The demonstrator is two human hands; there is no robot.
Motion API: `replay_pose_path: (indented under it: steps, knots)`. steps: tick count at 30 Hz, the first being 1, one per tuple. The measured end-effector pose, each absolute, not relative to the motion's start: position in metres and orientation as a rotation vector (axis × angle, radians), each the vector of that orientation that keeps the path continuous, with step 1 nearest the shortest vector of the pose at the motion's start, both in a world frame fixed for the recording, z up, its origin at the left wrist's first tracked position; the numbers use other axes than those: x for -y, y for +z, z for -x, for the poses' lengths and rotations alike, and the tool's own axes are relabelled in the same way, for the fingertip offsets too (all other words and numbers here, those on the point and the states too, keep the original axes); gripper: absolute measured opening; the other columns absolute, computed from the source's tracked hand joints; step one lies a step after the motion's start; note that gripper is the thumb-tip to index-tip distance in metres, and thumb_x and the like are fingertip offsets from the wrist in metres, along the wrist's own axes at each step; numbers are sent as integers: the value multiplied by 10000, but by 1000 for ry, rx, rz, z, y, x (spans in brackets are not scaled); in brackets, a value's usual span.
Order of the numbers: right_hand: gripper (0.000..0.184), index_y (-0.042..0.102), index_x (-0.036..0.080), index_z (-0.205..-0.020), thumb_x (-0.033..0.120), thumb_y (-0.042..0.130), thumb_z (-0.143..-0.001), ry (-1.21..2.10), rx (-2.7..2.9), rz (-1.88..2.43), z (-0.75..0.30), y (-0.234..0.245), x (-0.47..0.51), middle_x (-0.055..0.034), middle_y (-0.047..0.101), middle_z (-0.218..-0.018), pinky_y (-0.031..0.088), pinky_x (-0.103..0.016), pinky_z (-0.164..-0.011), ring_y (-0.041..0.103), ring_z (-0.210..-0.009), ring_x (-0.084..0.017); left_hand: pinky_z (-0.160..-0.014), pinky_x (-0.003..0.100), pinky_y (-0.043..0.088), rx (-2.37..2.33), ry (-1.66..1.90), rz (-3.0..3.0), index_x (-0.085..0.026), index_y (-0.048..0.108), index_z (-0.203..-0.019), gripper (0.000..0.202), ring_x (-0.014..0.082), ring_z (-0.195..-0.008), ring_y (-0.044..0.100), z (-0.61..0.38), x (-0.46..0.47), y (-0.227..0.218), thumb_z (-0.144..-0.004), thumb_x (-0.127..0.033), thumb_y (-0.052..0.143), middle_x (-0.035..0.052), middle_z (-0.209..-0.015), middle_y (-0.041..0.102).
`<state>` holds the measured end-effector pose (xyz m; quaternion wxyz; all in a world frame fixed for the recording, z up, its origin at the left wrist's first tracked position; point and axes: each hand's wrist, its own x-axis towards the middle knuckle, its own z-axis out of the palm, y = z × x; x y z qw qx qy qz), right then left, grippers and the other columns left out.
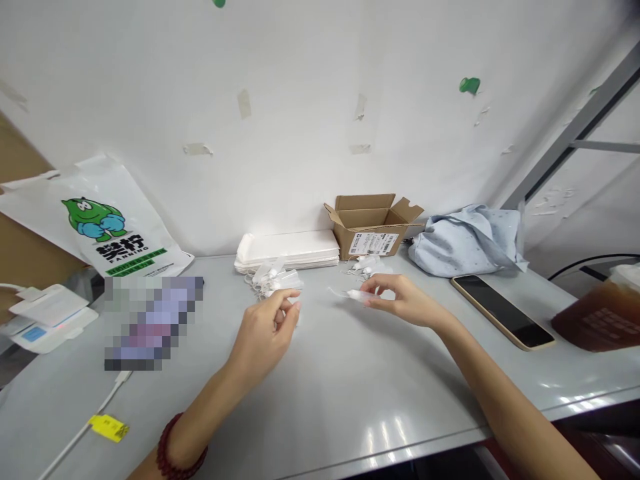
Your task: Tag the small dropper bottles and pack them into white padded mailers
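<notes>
My right hand pinches a small clear plastic tube-like piece just above the grey table, fingers closed on it. My left hand hovers to its left with fingers curled and thumb against fingertips; whatever is in them is too small to make out. A small heap of similar clear plastic pieces lies just beyond my left hand. Another little cluster of plastic pieces sits in front of the open cardboard box. A red bead bracelet is on my left wrist.
A stack of white flat bags leans by the wall. A blue cloth, a phone and a container of brown liquid lie at right. At left are a white printed bag, a white device and a cable with yellow tag.
</notes>
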<state>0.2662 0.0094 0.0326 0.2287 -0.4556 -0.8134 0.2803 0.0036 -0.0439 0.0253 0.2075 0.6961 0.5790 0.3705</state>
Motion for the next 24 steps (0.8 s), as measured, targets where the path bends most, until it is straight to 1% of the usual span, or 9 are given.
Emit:
replay_pose_path:
  steps: [4,8,11,14,17,24]
  knots:
    - [198,655,192,-920,347,561,-840,983,2163,1089,-251,35,2,-25,671,-918,456,-294,-754,585,-834,-153,-548,237,423,-1501,965,-1944,-183,622,-1080,343,131,-531,522,-10,47,23,-842,-384,479,-6,-640,603]
    - [174,653,184,-910,321,571,-841,1089,2132,1011,-246,36,7,-24,665,-907,452,-303,-780,578,-823,-144,-536,232,416,-1451,942,-1832,-184,622,-1075,351,122,-517,503,-12,49,23,-859,-409,460,-6,-646,606]
    - [162,651,182,-901,311,575,-840,1143,2131,978,-245,38,9,-22,659,-893,451,-291,-760,571,-798,-133,-505,220,401,-1440,980,-1746,-192,624,-1018,324,114,-519,487,-11,49,24,-863,-425,460,-2,-678,602]
    - [161,648,181,-896,315,580,-837,1178,2133,969,-244,39,11,-22,655,-889,445,-285,-753,564,-798,-131,-476,211,373,-1437,1006,-1703,-197,624,-899,270,100,-501,450,-11,50,25,-856,-418,475,-1,-698,598]
    - [171,651,181,-899,324,584,-834,1200,2126,972,-244,40,12,-26,653,-892,437,-285,-762,562,-811,-137,-457,207,348,-1426,997,-1691,-189,610,-802,253,92,-489,429,-11,50,26,-846,-408,491,-6,-674,586]
    - [179,663,184,-918,320,571,-845,1226,2109,950,-242,39,12,-27,660,-908,417,-287,-776,558,-823,-147,-458,207,339,-1370,947,-1675,-178,619,-781,250,86,-485,420,-13,51,25,-841,-384,490,-18,-644,558]
